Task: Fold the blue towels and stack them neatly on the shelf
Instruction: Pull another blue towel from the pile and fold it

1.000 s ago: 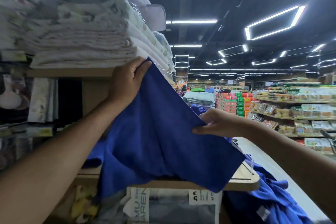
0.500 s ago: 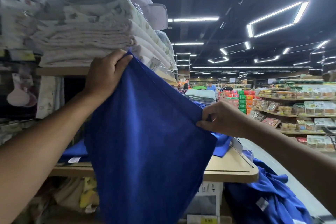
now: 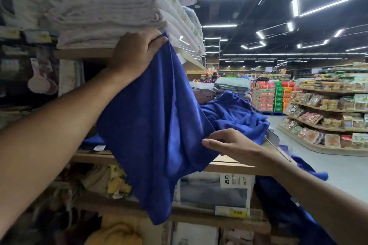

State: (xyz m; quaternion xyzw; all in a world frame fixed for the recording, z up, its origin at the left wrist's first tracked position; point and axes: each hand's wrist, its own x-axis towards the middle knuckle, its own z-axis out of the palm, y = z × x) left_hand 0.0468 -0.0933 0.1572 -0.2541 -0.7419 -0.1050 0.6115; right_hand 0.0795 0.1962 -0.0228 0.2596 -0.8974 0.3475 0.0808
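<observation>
You are early in the job. Your left hand (image 3: pixel 133 53) is clenched on the top corner of one blue towel (image 3: pixel 155 129), holding it up against the edge of the upper shelf (image 3: pixel 83 53) so it hangs in front of the middle shelf (image 3: pixel 229 165). Your right hand (image 3: pixel 229 143) is spread, fingers loose, touching the towel's right edge low down without pinching it, as far as I can see. This towel is hanging loose and unfolded. Behind it a heap of blue towels (image 3: pixel 235 115) lies crumpled on the middle shelf, and more blue cloth (image 3: pixel 286 201) trails below your right arm. A folded bit of blue with a white tag (image 3: pixel 93 143) sits at the left (possibly the start of a stack). Nearly all the folding and stacking remains.
</observation>
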